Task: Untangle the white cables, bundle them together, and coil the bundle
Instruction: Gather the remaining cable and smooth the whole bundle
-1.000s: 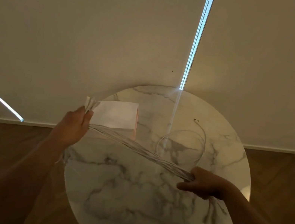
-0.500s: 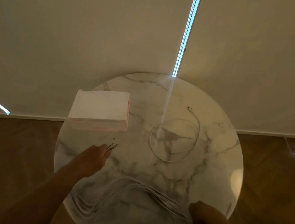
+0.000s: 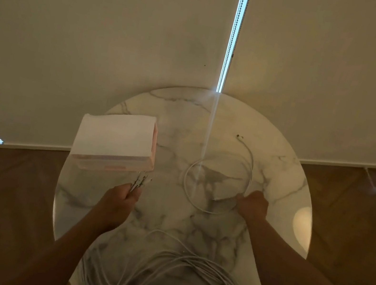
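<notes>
A bundle of white cables (image 3: 187, 270) lies slack over the near part of the round marble table (image 3: 183, 121) and drops over its front edge. My left hand (image 3: 118, 203) grips the bundle's ends, whose metal tips (image 3: 141, 180) stick out past the fingers, just in front of the box. A single white cable (image 3: 218, 178) lies in a loose loop on the right half of the table, one plug end pointing away. My right hand (image 3: 252, 204) has reached to the near right side of that loop, and its fingers touch or pinch the cable there.
A white box with a pink side (image 3: 114, 139) stands on the left back of the table. Behind the table hang pale roller blinds with a bead chain (image 3: 233, 37) in the gap. Wooden floor surrounds the table.
My right hand let go of the bundle near the table's front and moved up to the looped cable. The bundle went slack on the table. My left hand shifted a little toward the box.
</notes>
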Demonstrator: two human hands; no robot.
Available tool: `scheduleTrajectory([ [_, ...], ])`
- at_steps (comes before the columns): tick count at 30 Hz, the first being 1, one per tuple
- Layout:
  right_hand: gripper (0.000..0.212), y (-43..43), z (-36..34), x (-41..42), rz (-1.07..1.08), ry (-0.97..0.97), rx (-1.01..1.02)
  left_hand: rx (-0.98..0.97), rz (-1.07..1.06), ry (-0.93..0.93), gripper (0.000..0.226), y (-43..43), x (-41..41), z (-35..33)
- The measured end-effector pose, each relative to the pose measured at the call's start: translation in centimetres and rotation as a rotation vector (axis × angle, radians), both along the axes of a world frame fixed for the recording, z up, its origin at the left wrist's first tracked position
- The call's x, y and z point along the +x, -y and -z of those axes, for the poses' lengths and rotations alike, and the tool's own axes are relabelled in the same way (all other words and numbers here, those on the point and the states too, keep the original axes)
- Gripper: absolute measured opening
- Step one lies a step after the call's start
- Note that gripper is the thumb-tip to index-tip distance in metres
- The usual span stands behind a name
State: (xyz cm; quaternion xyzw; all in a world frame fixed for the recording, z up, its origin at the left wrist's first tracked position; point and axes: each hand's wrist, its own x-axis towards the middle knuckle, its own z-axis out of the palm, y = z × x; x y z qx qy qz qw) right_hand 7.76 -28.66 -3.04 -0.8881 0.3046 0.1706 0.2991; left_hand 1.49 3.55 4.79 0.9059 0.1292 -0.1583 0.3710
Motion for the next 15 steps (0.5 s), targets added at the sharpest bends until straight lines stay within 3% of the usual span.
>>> scheduleTrajectory([
  [5, 0.050, 0.2, 1.3, 1.7, 0.178, -0.107, 0.079, -0.152, -0.104, -0.041, 0.035, -0.3, 0.8, 0.8],
  [10, 0.056, -0.2, 1.1, 2.1, 0.183, -0.090, 0.078, -0.238, -0.111, -0.112, 0.038, 0.1, 1.4, 1.0],
  [13, 0.048, 0.0, 1.2, 2.5, 0.315, -0.067, 0.171, -0.262, -0.099, -0.116, 0.038, 0.3, 1.3, 1.0],
  [15, 0.035, 0.1, 1.0, 2.7, 0.477, 0.048, 0.313, -0.268, -0.088, -0.110, 0.039, 0.2, 1.1, 1.2],
])
